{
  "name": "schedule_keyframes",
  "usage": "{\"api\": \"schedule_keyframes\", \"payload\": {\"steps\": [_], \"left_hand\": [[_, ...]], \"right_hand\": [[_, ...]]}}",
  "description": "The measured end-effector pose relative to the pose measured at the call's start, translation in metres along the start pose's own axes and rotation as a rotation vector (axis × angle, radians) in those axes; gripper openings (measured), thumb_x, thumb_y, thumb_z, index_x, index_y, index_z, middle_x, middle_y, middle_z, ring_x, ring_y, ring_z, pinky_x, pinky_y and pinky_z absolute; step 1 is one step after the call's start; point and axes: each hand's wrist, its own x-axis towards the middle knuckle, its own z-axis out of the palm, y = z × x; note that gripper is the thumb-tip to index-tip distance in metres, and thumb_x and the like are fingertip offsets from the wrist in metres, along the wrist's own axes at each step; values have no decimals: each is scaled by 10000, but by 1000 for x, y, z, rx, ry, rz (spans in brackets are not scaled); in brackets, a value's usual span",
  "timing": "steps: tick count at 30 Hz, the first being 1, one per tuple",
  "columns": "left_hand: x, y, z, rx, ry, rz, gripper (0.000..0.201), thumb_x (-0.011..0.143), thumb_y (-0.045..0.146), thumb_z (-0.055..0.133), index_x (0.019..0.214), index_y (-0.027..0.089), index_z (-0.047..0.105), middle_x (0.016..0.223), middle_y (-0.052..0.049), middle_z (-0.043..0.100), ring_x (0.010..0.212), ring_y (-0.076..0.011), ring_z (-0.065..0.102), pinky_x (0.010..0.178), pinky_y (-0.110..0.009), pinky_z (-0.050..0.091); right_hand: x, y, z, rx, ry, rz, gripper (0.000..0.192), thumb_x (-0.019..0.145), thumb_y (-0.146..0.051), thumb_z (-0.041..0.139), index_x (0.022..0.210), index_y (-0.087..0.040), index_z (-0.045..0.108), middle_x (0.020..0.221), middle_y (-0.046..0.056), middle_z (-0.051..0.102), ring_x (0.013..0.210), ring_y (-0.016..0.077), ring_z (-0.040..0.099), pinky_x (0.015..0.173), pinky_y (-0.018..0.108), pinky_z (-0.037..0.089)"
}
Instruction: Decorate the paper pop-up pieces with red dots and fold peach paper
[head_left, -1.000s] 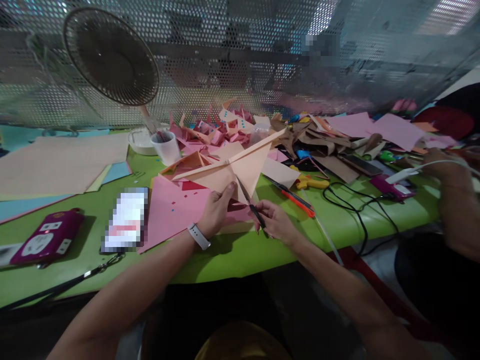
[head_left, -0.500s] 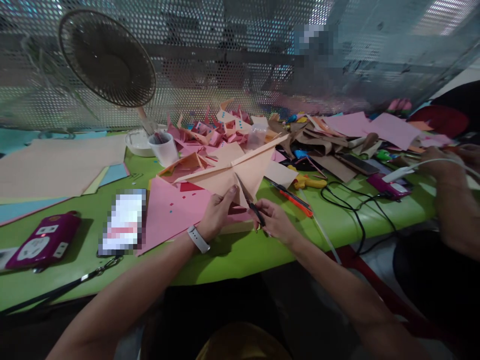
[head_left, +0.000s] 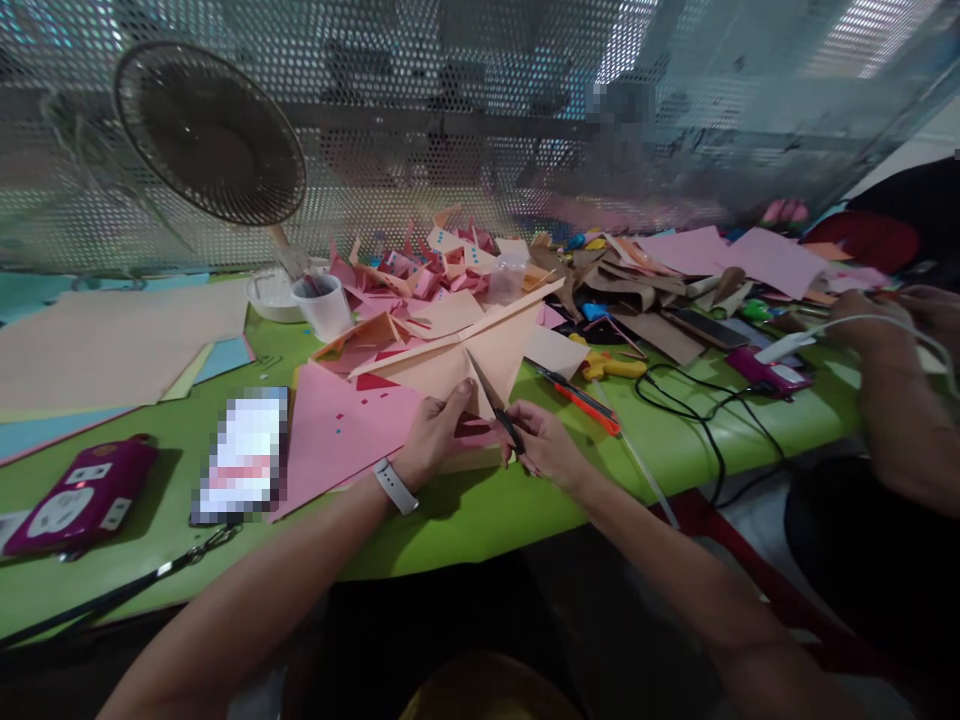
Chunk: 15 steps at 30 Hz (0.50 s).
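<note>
While the left hand (head_left: 433, 432) pinches the near corner of a folded peach paper sheet (head_left: 480, 352) between thumb and fingers, the right hand (head_left: 546, 443) is closed around the handles of a pair of black scissors (head_left: 501, 415). In the head view, the blades point up and away, and their tips lie against the sheet's near edge just right of the left thumb. The sheet is held just above the green table (head_left: 465, 510), over a pink paper sheet (head_left: 341, 430).

Progress, as a judgement: the cut appears barely begun, since no slit can be made out in the sheet, and nearly all of it looks uncut.

Writing: none is legible. A blurred rectangle (head_left: 241, 457) lies left of the pink sheet, and the purple power strip (head_left: 79, 494) shows no readable marking.
</note>
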Motion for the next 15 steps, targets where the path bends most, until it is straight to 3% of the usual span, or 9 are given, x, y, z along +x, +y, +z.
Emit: {"api": "schedule_keyframes", "payload": {"steps": [5, 9, 12, 15], "left_hand": [[0, -2, 0, 11, -33, 27, 493, 693, 599, 743, 592, 149, 568, 575, -23, 596, 635, -179, 657, 725, -329, 563], [4, -1, -2, -76, 33, 56, 480, 693, 580, 748, 582, 166, 531, 499, 27, 517, 517, -121, 572, 672, -289, 550], [10, 3, -6, -260, 126, 107, 423, 699, 564, 739, 735, 168, 596, 602, 18, 604, 532, -119, 576, 584, -255, 523], [16, 5, -9, -326, 194, 128, 389, 676, 481, 777, 864, 172, 633, 748, -9, 692, 643, -140, 645, 633, -252, 529]], "right_hand": [[0, -2, 0, -1, 10, 5, 460, 667, -554, 778, 759, -201, 497, 494, -67, 590, 292, 29, 332, 281, 163, 217], [0, -1, -1, 7, 7, -13, 445, 672, -544, 780, 769, -199, 517, 512, -68, 585, 312, 31, 338, 288, 164, 226], [1, 4, -3, 24, -3, -16, 440, 665, -533, 791, 779, -194, 535, 509, -72, 574, 322, 32, 331, 288, 165, 223], [2, 9, -6, 24, -30, -15, 424, 674, -513, 795, 784, -187, 548, 523, -66, 584, 337, 33, 344, 292, 162, 232]]}}
